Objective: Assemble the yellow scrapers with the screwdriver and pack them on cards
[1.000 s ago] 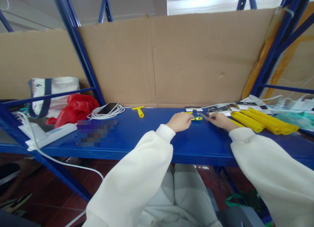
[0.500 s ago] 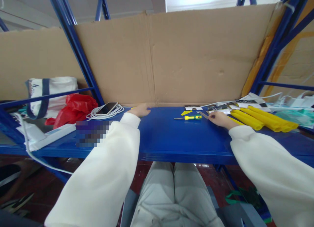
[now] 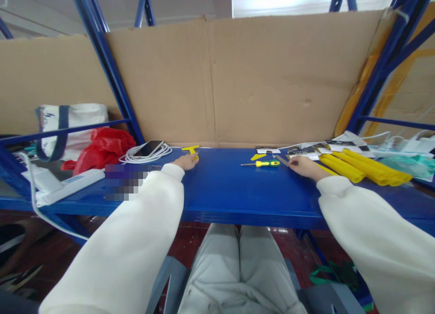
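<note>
A yellow T-shaped tool point(image 3: 190, 148) stands out beyond the fingers of my left hand point(image 3: 186, 162), which is closed around its stem at the back left of the blue tabletop. My right hand point(image 3: 303, 166), lower edge resting near the table, pinches one end of a thin, flat, greyish strip point(image 3: 282, 160); its exact kind is too small to tell. Left of that strip lies a screwdriver point(image 3: 267, 163) with a yellow-green handle, its shaft towards the left. Just behind it is a flat yellow piece point(image 3: 258, 157).
Yellow rolled sleeves point(image 3: 353, 166) and black-and-white cards point(image 3: 304, 152) lie to the right. At left are a phone point(image 3: 151, 147) on a coiled white cable point(image 3: 132, 158), a red bag point(image 3: 103, 151) and a white power strip point(image 3: 71, 187). A cardboard panel point(image 3: 258, 78) closes off the back.
My left hand has drawn back and slightly left, and the yellow T-shaped tool that it mostly covered now shows beyond the fingers. My right hand has stayed in place with the strip.
</note>
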A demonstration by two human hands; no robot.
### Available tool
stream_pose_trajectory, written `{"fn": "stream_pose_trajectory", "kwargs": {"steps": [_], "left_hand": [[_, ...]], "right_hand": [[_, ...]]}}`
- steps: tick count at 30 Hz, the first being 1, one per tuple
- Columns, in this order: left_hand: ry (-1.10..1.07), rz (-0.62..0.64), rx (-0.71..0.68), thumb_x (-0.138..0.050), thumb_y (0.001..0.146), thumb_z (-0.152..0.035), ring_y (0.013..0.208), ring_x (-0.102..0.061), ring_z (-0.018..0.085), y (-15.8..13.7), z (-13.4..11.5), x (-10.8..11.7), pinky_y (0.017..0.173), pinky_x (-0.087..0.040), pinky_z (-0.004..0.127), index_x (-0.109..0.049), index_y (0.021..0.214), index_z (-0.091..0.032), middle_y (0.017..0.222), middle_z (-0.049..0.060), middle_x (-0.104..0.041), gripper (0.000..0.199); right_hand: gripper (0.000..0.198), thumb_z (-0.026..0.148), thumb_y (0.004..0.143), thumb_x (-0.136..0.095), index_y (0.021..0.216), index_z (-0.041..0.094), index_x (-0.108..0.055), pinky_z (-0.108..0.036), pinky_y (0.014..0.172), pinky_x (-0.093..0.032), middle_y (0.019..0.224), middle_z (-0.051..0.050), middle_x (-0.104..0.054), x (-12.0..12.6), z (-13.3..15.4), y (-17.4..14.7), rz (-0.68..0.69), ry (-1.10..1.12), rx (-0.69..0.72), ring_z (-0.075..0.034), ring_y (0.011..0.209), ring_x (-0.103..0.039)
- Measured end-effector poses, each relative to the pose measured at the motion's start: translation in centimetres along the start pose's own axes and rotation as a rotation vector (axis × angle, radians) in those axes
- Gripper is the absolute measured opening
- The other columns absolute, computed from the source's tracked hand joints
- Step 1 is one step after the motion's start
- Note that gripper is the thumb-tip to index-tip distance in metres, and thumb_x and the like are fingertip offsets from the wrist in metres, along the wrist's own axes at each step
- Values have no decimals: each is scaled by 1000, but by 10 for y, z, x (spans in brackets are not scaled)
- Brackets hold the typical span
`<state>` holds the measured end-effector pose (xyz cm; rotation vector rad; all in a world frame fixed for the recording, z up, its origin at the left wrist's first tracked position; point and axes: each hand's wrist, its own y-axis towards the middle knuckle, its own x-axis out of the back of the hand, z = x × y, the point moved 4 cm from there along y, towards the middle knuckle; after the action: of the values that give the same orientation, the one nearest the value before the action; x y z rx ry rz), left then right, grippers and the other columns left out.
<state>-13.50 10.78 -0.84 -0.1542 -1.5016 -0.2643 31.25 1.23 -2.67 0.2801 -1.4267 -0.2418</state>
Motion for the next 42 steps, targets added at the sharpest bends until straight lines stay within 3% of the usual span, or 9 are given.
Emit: {"fn": "stream_pose_trajectory", "kwargs": {"steps": [4,8,13,17,22,29,36,42], "left_hand": [[14,66,13,-30,99,-36,136,-50,25,-10,-12,7,110,-38,32,-42,149,-12,151,15,-48,56],[39,117,-58,-38,97,-32,135,-50,25,-25,-31,19,110,-37,30,-42,149,-9,150,16,-49,57],[41,133,-179,-41,95,-35,128,-56,23,-42,-54,32,107,-40,28,-57,137,-15,143,10,-57,49],[3,147,-269,-45,91,-34,117,-62,22,-50,-67,37,98,-44,26,-69,121,-19,130,7,-67,41],[-85,126,-320,-45,89,-39,91,-68,22,-56,-75,44,83,-48,27,-77,99,-17,100,7,-77,40],[-49,126,-324,-41,91,-39,79,-66,19,-60,-81,50,70,-46,24,-78,95,-14,90,7,-76,44],[15,101,-291,-40,93,-35,104,-67,21,-60,-85,50,86,-47,25,-69,122,-17,122,9,-71,45],[-27,25,-267,-40,96,-36,127,-56,23,-58,-98,60,103,-42,28,-60,134,-19,140,8,-60,47]], "right_hand": [[20,19,80,-56,79,20,-75,-26,77,-51,88,-6,-78,-1,2,-1,12,13,-19,-22,82,-72],[18,20,81,-57,78,20,-75,-27,78,-51,87,-5,-78,-3,1,0,9,19,-31,-22,82,-72],[15,21,80,-59,75,22,-73,-27,77,-51,87,-4,-77,-6,-1,2,6,36,-42,-22,82,-71],[15,21,81,-59,75,22,-73,-26,77,-51,88,-5,-77,-7,2,2,16,43,-43,-22,83,-71],[14,24,81,-60,74,22,-73,-27,74,-51,86,-5,-77,-9,1,3,11,50,-41,-21,82,-71],[14,20,79,-59,73,22,-71,-27,75,-52,86,-5,-77,-8,2,3,5,75,-26,-22,82,-71],[13,21,79,-60,72,23,-70,-27,75,-53,84,-5,-77,-6,3,2,10,88,-16,-22,79,-71],[13,22,80,-59,75,23,-71,-27,76,-53,88,-5,-77,-7,8,3,18,60,-17,-22,83,-71]]}}
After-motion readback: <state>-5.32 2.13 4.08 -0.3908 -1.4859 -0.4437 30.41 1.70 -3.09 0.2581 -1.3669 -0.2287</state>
